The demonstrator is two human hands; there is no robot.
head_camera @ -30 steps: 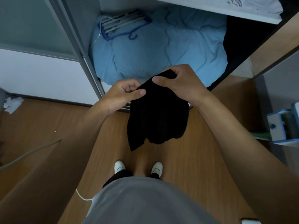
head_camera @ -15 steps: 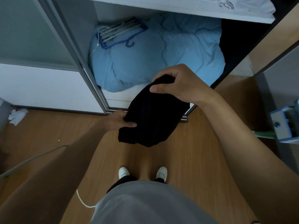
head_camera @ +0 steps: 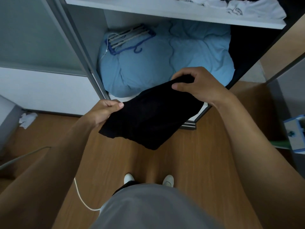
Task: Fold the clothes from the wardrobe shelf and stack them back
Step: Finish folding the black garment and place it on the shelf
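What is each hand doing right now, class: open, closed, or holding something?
Left hand: closed, pinching the left edge of the black garment.
Right hand: closed, gripping the garment's upper right corner.

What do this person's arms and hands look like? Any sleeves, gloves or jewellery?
Both forearms are bare right up to the picture's lower edge, so no sleeves show. The left hand and right hand wear no gloves, and no rings, watch or wristbands are visible.
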